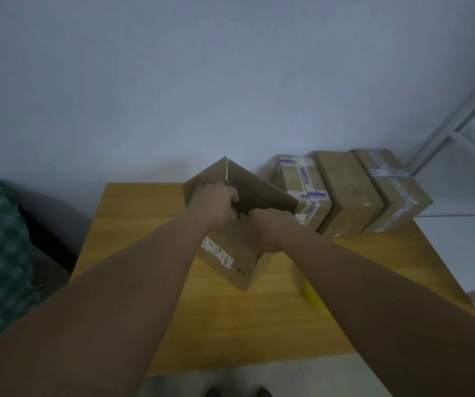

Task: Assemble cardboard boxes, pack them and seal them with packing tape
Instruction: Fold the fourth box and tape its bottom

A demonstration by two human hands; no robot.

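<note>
Cardboard box (242,250), left hand (216,206) and right hand (270,224) tight around its top flaps, arms outstretched

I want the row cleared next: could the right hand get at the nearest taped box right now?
Probably, once freed: the right hand grips the open cardboard box, whose raised flap partly screens the nearest taped box just behind it. That box's near side beside the hand looks unobstructed.

dim, bluish cast | soft overall | no glare | wide-angle bending at edges | forearms dark
</note>
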